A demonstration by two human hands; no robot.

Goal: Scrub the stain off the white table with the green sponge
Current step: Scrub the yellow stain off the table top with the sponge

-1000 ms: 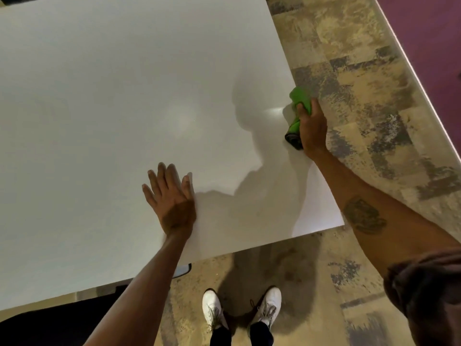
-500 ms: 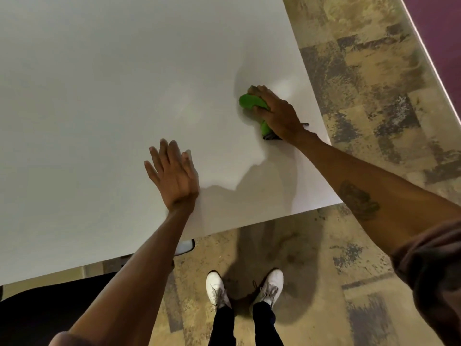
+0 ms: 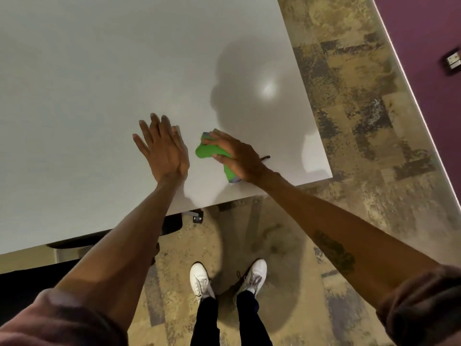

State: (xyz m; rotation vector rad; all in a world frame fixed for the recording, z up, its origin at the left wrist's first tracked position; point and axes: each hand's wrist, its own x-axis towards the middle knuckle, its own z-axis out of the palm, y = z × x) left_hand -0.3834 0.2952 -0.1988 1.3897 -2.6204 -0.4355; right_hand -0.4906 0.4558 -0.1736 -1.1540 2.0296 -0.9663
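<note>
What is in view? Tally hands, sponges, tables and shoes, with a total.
2 hands: left hand, right hand
1 green sponge
1 white table
2 white shoes
Total: 6

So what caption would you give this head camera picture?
Right hand presses a green sponge onto the white table; left hand lies flat beside it.

I see the table (image 3: 87, 83) bare ahead and leftward; only my flat left hand (image 3: 162, 151) blocks the sponge (image 3: 207, 152), just beside it.
</note>
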